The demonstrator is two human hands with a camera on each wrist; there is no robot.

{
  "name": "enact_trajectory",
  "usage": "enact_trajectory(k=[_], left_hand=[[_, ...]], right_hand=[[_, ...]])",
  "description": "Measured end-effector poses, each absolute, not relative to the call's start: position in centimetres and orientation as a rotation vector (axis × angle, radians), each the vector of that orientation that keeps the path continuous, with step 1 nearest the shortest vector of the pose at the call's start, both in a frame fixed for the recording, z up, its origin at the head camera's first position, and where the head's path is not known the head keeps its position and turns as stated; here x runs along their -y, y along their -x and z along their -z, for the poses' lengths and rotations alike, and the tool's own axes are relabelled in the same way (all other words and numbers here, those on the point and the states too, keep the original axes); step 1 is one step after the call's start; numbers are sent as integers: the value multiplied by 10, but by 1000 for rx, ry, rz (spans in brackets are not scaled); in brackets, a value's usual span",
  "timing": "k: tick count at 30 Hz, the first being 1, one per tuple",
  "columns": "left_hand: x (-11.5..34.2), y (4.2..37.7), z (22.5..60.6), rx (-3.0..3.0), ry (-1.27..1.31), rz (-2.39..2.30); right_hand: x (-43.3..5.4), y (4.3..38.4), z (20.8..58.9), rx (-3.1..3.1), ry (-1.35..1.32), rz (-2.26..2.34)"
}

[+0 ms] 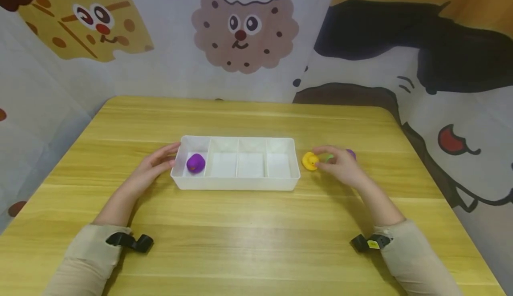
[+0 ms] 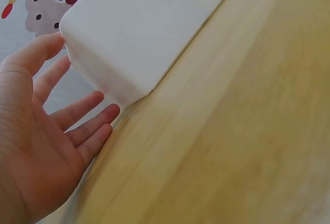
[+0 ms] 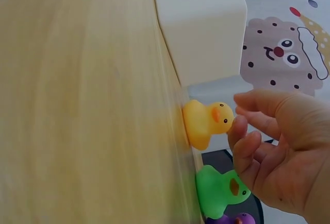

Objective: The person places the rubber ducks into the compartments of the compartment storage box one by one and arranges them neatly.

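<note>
A white box (image 1: pixel 236 184) with a row of compartments sits on the table, and a purple rubber duck (image 1: pixel 196 163) lies in its leftmost compartment. My left hand (image 1: pixel 150 168) is at the box's left end, thumb and fingertips right at the wall, fingers spread and loosely bent. Just beyond the box's right end stands a yellow rubber duck (image 3: pixel 201 123). Around its head my right hand (image 1: pixel 340 166) holds thumb and fingers apart, fingertips close to the head. Behind that hand are a green rubber duck (image 3: pixel 219 190) and another purple duck (image 3: pixel 237 219), mostly hidden in the head view.
The wooden table (image 1: pixel 248 233) extends in front of the box toward me. Behind its far edge hangs a cloth (image 1: pixel 168 78) printed with cartoon food and animal pictures. A black strap (image 1: pixel 130 241) is fastened around each sleeve cuff.
</note>
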State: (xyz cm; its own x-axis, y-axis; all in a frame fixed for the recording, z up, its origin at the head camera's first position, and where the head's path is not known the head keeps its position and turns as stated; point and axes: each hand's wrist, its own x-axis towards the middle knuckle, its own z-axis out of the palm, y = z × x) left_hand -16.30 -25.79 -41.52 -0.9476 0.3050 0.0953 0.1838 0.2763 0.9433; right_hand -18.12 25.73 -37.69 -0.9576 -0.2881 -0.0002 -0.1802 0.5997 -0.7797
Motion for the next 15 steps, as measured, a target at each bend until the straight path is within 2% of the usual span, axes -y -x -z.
enact_trajectory(k=[7,15], left_hand=[[258,163,416,-2422,-459,-1769],[259,164,416,-2419,-461,-1774]], right_hand=[[-253,178,380,-2608,286,1279],[-250,178,385,-2624,302,1292]])
